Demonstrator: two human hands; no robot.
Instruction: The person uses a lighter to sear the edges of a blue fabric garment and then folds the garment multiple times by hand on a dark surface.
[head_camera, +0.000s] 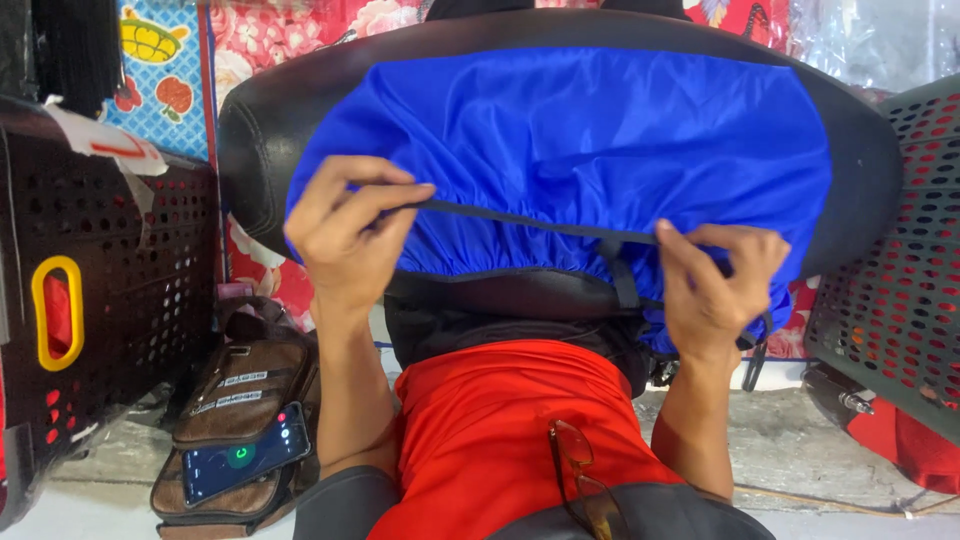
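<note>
Left hand (345, 235) and right hand (715, 275): each grip pinched tight on the black elastic hem (530, 222) of the blue cover (580, 140), stretched over the black seat (860, 150). Black crates close on both sides; brown bag (235, 420) near left elbow.

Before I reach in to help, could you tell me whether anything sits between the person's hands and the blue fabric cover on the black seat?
Nothing visible does. The left hand and right hand already pinch the dark elastic cord along the edge of the blue fabric cover, stretched over the black padded seat.
</note>
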